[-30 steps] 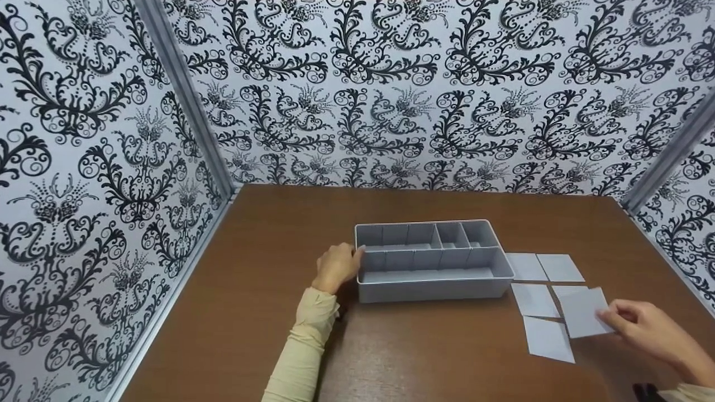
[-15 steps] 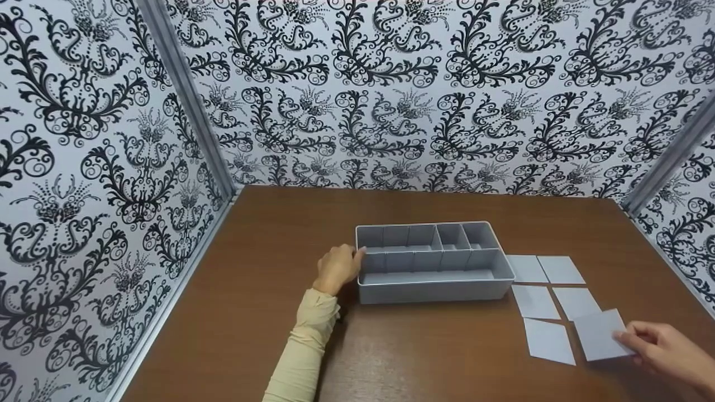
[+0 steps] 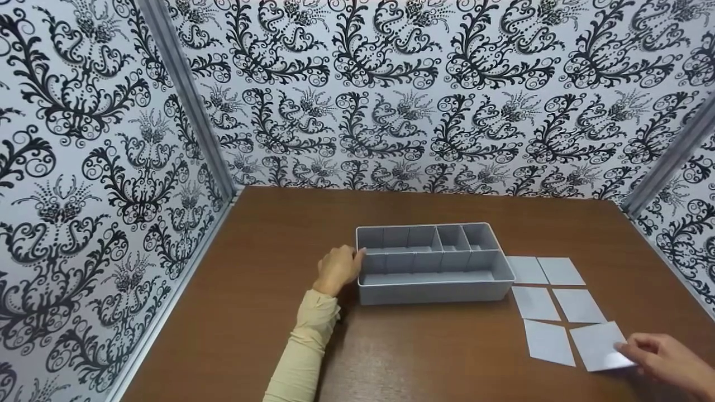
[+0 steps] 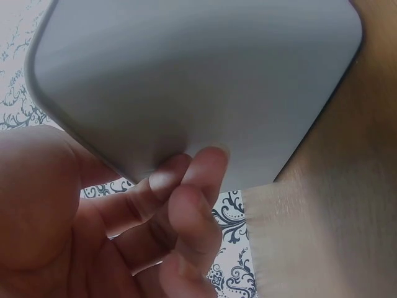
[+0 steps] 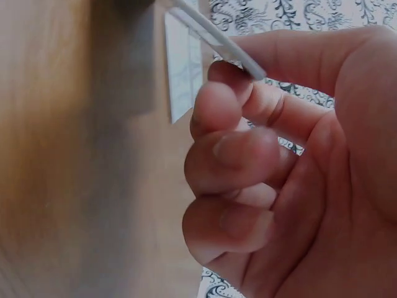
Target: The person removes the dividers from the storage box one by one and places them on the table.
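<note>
In the head view my left hand [image 3: 338, 271] holds the left end of a light grey divided organizer box [image 3: 435, 293]. The left wrist view has its thumb over the rim and curled fingers against the outer end wall [image 4: 205, 81]. My right hand [image 3: 665, 360] pinches the right edge of a thin white square tile [image 3: 600, 343] between thumb and fingers, low over the table at front right. Seen edge-on in the right wrist view, this tile [image 5: 220, 43] looks stiff; the other fingers curl loosely below it.
Several more white square tiles [image 3: 581, 305] lie in two columns right of the box. The box has a long front compartment and a back row split by two dividers [image 3: 465, 237]. Patterned panels [image 3: 391, 111] wall the brown table [image 3: 268, 240] at back and sides.
My right hand has brought its tile toward me and lowered it, uncovering the tile behind; it now sits beside the front left tile. My left hand has stayed on the box.
</note>
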The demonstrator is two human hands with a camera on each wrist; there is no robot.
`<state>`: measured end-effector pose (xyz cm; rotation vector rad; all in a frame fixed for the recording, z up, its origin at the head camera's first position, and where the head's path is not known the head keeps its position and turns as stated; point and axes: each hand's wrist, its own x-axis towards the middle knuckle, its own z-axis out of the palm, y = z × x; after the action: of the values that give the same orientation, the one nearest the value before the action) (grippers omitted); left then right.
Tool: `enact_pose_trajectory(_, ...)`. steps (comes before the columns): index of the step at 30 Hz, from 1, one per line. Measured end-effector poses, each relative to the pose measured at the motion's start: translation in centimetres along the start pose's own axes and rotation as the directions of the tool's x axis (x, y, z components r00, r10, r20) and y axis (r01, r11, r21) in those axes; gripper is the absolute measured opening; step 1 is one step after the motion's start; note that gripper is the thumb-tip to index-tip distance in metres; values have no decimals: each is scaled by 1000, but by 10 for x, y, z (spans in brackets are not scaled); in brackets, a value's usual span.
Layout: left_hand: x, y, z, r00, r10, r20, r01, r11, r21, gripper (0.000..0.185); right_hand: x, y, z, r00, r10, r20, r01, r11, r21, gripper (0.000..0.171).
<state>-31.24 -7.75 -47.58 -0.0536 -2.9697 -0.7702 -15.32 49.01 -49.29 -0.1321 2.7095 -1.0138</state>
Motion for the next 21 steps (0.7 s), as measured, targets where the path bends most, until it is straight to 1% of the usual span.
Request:
enact_pose_trajectory(2,0,0,0,1000,-7,5,7,1000,-3,45,0,4,0,1000,6,-18,-8,996,-86,35)
enact_pose_trajectory(4,0,0,0,1000,-9,9,9,1000,-7,45,0,6,0,999,2,-47,-10,985,-174,35)
enact_pose_trajectory(6,0,0,0,1000,-7,9,7,1000,-10,45,1,7,0,998,13,-69,-28,972,-231,35)
enact_pose_trajectory(8,-1,0,0,1000,1,9,-1,1000,-13,45,1,8,1,996,11,-93,-35,963,-266,36)
enact_pose_trajectory(11,-1,0,-1,1000,14,4,-14,1000,-10,43,2,9,2,994,48,-98,-75,953,-292,40)
enact_pose_trajectory(15,-1,0,-1,1000,10,7,-10,1000,-5,43,4,13,3,995,73,-71,-92,947,-308,42)
enact_pose_trajectory(21,1,2,-1,1000,-16,27,16,1000,5,45,6,19,5,991,121,-56,-131,956,-261,36)
